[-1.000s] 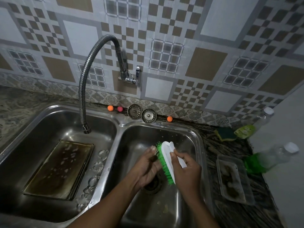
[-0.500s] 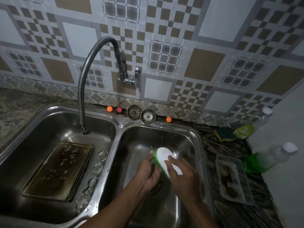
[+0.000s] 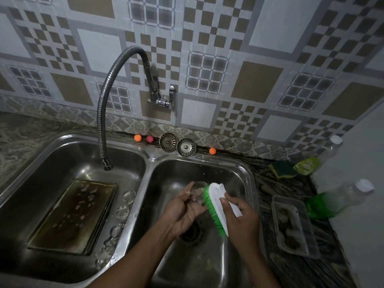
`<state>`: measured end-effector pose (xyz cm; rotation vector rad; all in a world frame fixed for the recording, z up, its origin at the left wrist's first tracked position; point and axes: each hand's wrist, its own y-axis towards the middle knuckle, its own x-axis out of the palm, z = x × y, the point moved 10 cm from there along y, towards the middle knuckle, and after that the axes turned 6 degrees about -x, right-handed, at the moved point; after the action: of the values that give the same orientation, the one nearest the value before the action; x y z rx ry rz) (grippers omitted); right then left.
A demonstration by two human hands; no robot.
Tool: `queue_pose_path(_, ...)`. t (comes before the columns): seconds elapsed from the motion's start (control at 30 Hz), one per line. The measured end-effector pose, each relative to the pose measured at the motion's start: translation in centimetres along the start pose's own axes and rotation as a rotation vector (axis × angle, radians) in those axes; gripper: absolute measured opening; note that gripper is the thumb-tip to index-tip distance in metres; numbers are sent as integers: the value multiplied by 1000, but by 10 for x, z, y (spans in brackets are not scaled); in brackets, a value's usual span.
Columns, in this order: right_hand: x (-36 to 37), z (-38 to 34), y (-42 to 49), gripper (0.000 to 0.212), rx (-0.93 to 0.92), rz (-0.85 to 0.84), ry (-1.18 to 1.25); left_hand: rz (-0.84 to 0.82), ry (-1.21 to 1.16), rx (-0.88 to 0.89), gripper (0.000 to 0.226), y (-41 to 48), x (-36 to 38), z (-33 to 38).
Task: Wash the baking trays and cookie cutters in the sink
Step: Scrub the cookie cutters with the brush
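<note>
Left hand (image 3: 185,213) grips a round cutter (image 3: 197,191) over the drain (image 3: 190,233) of the right basin (image 3: 228,175); right hand (image 3: 241,217) grips the brush (image 3: 216,202), bristles on the cutter. Tray (image 3: 76,215) lies in the left basin (image 3: 62,159). Risk: wet cutter slips under brush pressure and drops at the drain.

At the lower centre of the frame, the left hand (image 3: 185,213) is holding a round cookie cutter (image 3: 197,191) over the centre basin (image 3: 207,167). The right hand (image 3: 243,217) is gripping a white brush (image 3: 217,201), whose green bristles are pressing against the cutter. In the lower-left basin (image 3: 62,159), a soapy baking tray (image 3: 72,215) is lying flat, with loose cutters (image 3: 122,212) sitting just beside it.
</note>
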<state>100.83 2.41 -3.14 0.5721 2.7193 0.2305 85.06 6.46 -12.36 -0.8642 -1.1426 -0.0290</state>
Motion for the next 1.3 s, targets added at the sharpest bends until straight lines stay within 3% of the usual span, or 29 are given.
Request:
queue_pose_path(0.2,-4,-2,2,13,16,69,57,24,135,-5,33,-7,1,-1)
queue_pose_path(0.4,-6,-6,6,14,16,80,118,-87,625,54,43,-10,16,-2)
queue_pose_path(0.53,-9,-6,8,14,6,89,123,-167,806,105,56,-10,20,2)
queue_pose_path(0.7,-9,-4,7,14,4,105,137,-221,992,105,51,-24,36,3)
queue_pose_path(1.07,-2,-7,12,14,-1,103,190,-205,1176,109,32,-23,27,-5)
queue_pose_path(1.2,10,-13,3,15,-25,13,216,-83,862,180,50,-13,6,13)
queue_pose_path(1.3,9,-9,1,15,-30,-2,124,-81,791,196,45,-15,3,14)
